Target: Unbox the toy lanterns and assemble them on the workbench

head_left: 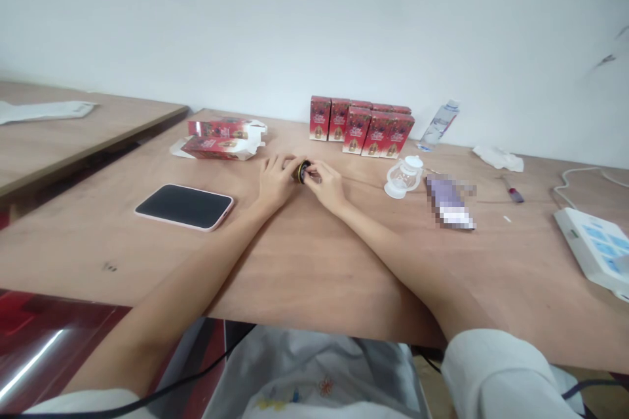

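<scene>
"Black round part (301,172), yellow rim, on or just over the table (314,268). What's the grip?"

"Two-handed, narrow. Left hand (278,180) has its fingers on the left side, right hand (327,184) pinches the right side with thumb and fingertips. Part sits between the two."

"Any marking on it?"

"Can't tell. Small, blurred, partly behind fingers."

"Writing elsewhere?"

"Red boxes (358,131), beyond the grip and to its right, standing in a cluster. White script across the middle, lantern picture below it, pale bottom edge. Script too soft to read for sure."

"Left of grip?"

"Cartons (216,146) beyond it, same red print, lying down, white flaps open. Phone (184,206) nearer than the grip, dark screen up, pink edge, no text showing."

"Right of grip?"

"Lantern (403,177) first, white frame, clear body. Purple pack (448,200) just past it, pixelated, so any print is lost. Bottle (439,124) further back, near the wall, blue marks on its label, brand unreadable."

"Far right?"

"Tissue (498,158), crumpled. Small tool (515,194), dark red end, nearer than the tissue. Power strip (584,242) at the edge of view, white with blue panels, white cable behind. No legible lettering."
</scene>
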`<state>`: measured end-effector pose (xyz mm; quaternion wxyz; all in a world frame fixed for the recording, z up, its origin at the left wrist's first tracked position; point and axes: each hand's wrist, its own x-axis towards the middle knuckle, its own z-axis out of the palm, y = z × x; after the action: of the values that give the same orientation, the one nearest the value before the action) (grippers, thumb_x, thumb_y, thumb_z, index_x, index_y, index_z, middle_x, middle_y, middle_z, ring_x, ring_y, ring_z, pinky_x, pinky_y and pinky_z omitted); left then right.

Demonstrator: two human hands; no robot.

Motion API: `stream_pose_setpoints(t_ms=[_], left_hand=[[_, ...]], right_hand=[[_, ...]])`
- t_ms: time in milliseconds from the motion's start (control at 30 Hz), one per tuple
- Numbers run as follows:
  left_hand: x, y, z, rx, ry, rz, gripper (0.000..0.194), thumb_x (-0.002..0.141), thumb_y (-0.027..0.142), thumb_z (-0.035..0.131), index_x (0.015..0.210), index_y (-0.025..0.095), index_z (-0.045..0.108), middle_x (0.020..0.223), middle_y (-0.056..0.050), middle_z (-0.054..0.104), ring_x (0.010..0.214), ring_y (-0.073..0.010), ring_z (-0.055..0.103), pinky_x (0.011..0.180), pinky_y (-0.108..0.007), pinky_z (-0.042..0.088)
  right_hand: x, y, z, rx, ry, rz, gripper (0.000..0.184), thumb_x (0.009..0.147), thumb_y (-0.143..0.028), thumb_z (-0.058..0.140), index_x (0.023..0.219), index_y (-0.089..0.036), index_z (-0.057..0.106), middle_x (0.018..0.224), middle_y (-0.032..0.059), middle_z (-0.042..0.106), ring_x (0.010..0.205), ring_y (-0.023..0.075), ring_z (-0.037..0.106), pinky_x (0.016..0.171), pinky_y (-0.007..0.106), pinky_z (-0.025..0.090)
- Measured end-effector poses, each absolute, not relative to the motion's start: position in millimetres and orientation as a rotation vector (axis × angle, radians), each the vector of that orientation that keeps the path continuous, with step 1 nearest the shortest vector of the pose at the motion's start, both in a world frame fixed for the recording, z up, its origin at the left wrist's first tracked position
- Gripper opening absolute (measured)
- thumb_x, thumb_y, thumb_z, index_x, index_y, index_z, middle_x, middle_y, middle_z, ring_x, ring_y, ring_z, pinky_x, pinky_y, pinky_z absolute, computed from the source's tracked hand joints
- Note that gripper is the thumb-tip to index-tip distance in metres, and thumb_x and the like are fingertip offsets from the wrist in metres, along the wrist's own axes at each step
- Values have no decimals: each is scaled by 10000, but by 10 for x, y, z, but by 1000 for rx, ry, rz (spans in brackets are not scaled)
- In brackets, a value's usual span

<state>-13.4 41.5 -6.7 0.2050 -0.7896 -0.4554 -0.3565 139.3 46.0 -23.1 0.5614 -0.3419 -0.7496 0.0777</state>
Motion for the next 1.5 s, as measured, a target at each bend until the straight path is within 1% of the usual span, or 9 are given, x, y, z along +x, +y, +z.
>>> stream_pose_setpoints(t_ms=[133,200,400,600,767,900,1133,1400,1500], left_hand=[[-137,425,-76,-2175,-1271,-992,350,846,253,543,1195,244,570,1057,-92,630,971,-238,530,800,-368,338],[-139,433,-83,-2165,-1276,-998,353,844,254,548,1196,246,570,1053,-94,628,971,-239,529,801,-370,336],[-143,446,-96,-2164,-1300,-990,362,847,230,530,1207,251,559,1068,-102,615,983,-249,521,807,-387,332],[-144,430,-85,-2155,-1296,-990,372,837,231,544,1209,242,556,1072,-101,612,984,-247,520,811,-377,338],[-147,424,-77,-2117,-1319,-1008,391,815,232,570,1206,240,560,1072,-101,610,974,-244,519,810,-368,343],[-142,433,-78,-2131,-1315,-1006,381,822,231,559,1202,255,566,1069,-100,611,976,-245,520,816,-374,341],[-126,436,-87,-2171,-1289,-1029,347,864,226,493,1199,272,566,1084,-102,609,1007,-254,511,839,-408,332],[-105,405,-57,-2174,-1314,-995,361,861,227,496,1213,275,558,1082,-98,615,993,-257,510,838,-412,329],[-102,405,-53,-2147,-1298,-984,348,863,243,499,1202,268,569,1064,-98,622,975,-253,519,823,-403,334]], right_hand=[[1367,484,-248,-820,-1761,180,93,819,-213,504,751,-203,567,1036,74,663,913,182,643,809,318,530],[1348,488,-247,-839,-1755,163,94,810,-203,511,728,-206,558,1044,72,662,939,188,639,823,325,522],[1325,490,-228,-876,-1742,132,58,772,-169,536,728,-205,542,995,71,663,876,178,639,799,309,513],[1333,484,-211,-893,-1716,129,64,773,-166,526,724,-206,535,874,54,653,788,167,629,753,295,514],[1328,458,-189,-826,-1723,152,60,806,-207,516,762,-199,558,961,72,658,885,166,633,827,298,507],[1335,448,-187,-831,-1722,185,49,811,-227,518,804,-201,559,943,65,657,824,158,635,809,300,521],[1341,468,-216,-868,-1715,250,44,805,-238,532,781,-207,552,960,59,646,834,158,635,821,316,532],[1347,483,-234,-864,-1725,181,70,799,-214,537,731,-202,552,978,64,646,935,169,625,847,309,518],[1348,482,-231,-852,-1730,160,82,793,-203,537,713,-197,552,995,76,646,937,174,628,847,309,513]])
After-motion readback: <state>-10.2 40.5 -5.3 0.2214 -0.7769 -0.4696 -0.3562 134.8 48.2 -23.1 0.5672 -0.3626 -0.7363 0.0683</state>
